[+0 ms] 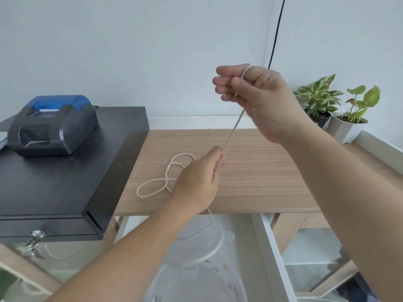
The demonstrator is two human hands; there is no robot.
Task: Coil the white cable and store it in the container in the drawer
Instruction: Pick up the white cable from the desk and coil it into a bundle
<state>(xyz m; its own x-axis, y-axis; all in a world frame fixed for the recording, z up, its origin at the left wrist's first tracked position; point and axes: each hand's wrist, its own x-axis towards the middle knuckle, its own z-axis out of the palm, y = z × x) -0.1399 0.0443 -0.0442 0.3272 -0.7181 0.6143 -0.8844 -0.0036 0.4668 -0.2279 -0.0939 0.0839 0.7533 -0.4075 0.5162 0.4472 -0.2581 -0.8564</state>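
A thin white cable (152, 188) lies in loose loops on the wooden table (261, 171). One stretch runs taut from my left hand (200, 182) up to my right hand (257, 99). My right hand is raised above the table with the cable wrapped over its index finger and pinched by the thumb. My left hand pinches the cable lower down, just above the tabletop. A slack part hangs over the table's front edge into the open drawer (268, 247). In the drawer sit a clear round container (196, 284) and its clear lid (205, 243).
A black cash drawer (65, 182) carrying a blue-and-grey printer (52, 125) stands at the left. Two potted plants (333, 105) sit at the table's back right corner. A black cord (277, 31) hangs down the wall. Keys (35, 243) dangle from the cash drawer's lock.
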